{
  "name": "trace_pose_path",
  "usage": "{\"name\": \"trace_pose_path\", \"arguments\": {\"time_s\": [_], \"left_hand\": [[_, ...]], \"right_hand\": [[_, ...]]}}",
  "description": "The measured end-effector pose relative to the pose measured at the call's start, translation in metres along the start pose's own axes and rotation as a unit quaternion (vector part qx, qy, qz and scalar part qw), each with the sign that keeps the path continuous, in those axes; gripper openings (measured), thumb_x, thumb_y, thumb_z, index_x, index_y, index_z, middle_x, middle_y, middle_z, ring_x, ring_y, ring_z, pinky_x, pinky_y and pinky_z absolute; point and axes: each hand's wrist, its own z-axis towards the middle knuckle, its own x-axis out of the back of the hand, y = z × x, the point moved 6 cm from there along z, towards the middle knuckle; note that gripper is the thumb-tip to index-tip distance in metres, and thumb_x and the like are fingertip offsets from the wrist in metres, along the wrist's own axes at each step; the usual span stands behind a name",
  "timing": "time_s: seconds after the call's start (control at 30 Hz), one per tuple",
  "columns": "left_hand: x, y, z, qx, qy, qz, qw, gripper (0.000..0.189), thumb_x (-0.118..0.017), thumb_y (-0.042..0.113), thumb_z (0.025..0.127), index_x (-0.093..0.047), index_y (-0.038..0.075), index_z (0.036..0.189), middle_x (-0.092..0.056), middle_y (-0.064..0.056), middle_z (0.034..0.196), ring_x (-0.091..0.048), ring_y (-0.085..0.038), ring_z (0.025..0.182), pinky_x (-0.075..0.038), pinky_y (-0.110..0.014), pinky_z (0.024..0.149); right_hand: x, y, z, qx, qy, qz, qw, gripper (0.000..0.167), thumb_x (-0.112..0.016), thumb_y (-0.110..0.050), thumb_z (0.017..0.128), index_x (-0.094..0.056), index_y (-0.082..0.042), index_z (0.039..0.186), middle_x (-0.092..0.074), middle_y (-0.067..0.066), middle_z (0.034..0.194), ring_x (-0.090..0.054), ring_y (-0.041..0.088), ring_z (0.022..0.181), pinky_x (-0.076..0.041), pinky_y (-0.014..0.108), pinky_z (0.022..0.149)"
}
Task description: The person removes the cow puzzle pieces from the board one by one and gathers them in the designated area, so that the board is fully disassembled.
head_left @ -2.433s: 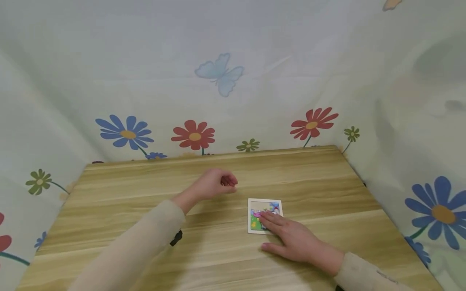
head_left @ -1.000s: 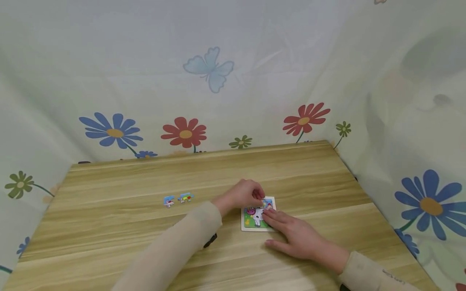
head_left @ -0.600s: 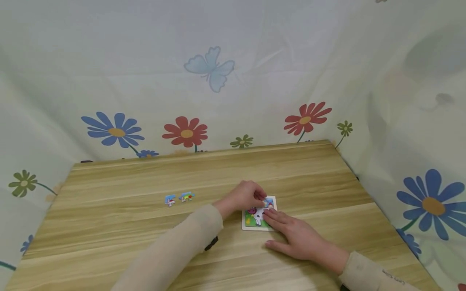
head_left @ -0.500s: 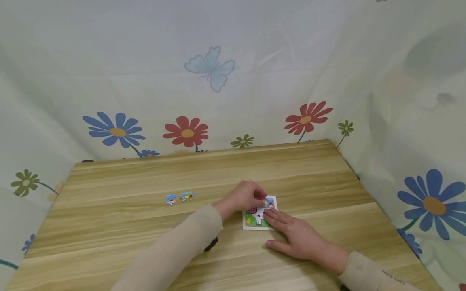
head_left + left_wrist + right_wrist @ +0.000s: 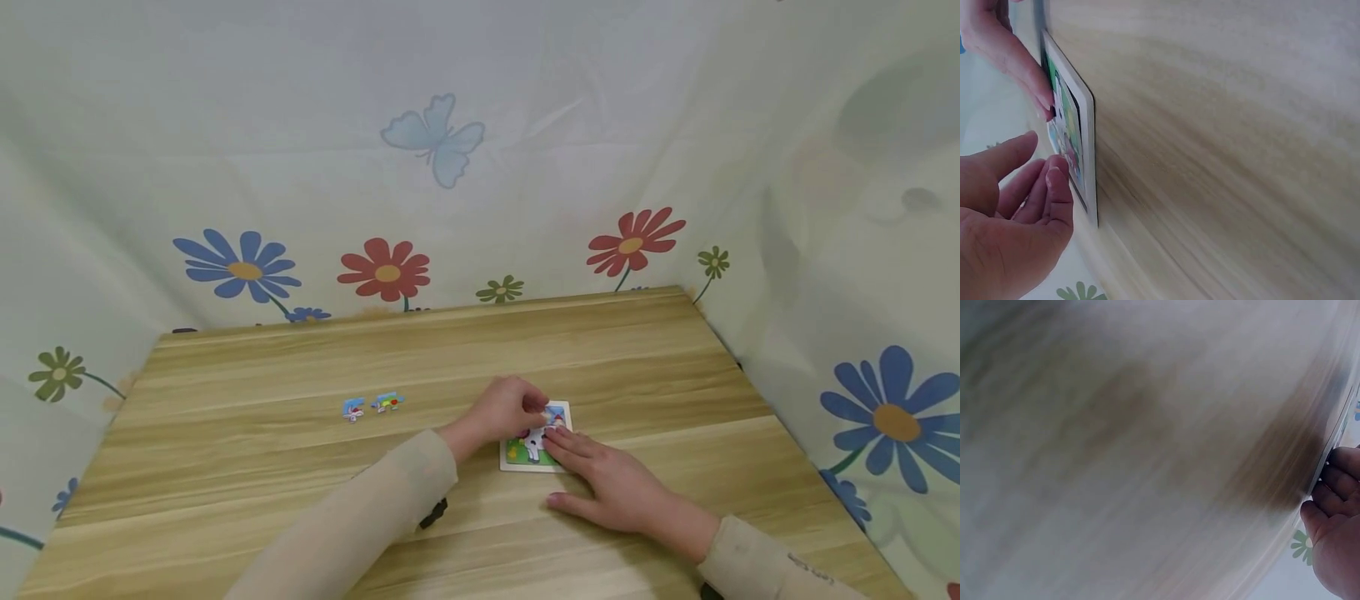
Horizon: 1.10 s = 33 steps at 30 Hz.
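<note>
A small square jigsaw puzzle with a cow picture and a white frame lies on the wooden table. My left hand reaches over its upper left part, fingers curled and fingertips right at the picture's surface. I cannot tell whether those fingertips pinch a puzzle piece. My right hand lies with straight fingers on the puzzle's right side, its thumb on the table below. In the left wrist view the puzzle appears edge-on between both hands. Two loose puzzle pieces, one blue and white and one blue and yellow, lie to the left.
The wood-grained table extends on all sides of the puzzle. Pale cloth printed with flowers and a butterfly hangs close behind the table and along its sides.
My left hand has moved right and toward me, from beyond the puzzle's left side onto its upper part. The two loose pieces now show. The right hand stays on the puzzle.
</note>
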Motion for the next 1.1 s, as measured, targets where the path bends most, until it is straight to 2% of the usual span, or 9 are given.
{"name": "trace_pose_path", "arguments": {"time_s": [0.2,0.4,0.7,1.1], "left_hand": [[0.0000,-0.0024,0.0001,0.051,0.004,-0.039,0.9979,0.029,-0.074,0.015,0.082,-0.069,0.003,0.108,-0.068,-0.001,0.092,-0.062,-0.006,0.077,-0.050,-0.020,0.068],[-0.0023,-0.0018,-0.0016,0.106,-0.001,-0.086,0.9907,0.020,-0.071,0.010,0.084,-0.070,0.003,0.103,-0.066,0.000,0.084,-0.064,-0.016,0.068,-0.051,-0.023,0.055],[-0.0030,-0.0006,-0.0028,0.133,0.000,-0.092,0.9868,0.015,-0.070,0.010,0.084,-0.073,0.005,0.098,-0.066,0.000,0.076,-0.064,-0.017,0.065,-0.050,-0.022,0.053],[-0.0046,-0.0061,-0.0037,0.150,0.006,-0.126,0.9806,0.010,-0.072,0.014,0.083,-0.074,0.010,0.092,-0.066,0.001,0.072,-0.059,-0.014,0.060,-0.046,-0.021,0.051]], "right_hand": [[-0.0008,0.0008,0.0005,-0.003,-0.004,0.001,1.0000,0.073,-0.054,-0.059,0.087,-0.044,-0.012,0.142,-0.040,0.006,0.146,-0.037,0.021,0.133,-0.037,0.040,0.102],[-0.0019,0.0021,0.0003,-0.004,-0.002,0.002,1.0000,0.073,-0.054,-0.060,0.087,-0.044,-0.012,0.142,-0.040,0.006,0.146,-0.037,0.020,0.133,-0.036,0.040,0.103],[-0.0015,0.0026,0.0012,-0.004,-0.003,0.008,1.0000,0.073,-0.053,-0.061,0.088,-0.043,-0.013,0.142,-0.039,0.005,0.146,-0.036,0.021,0.133,-0.035,0.041,0.103],[0.0004,0.0023,0.0014,-0.013,-0.014,0.016,0.9997,0.074,-0.053,-0.061,0.088,-0.043,-0.012,0.142,-0.038,0.005,0.147,-0.035,0.021,0.134,-0.035,0.040,0.103]]}}
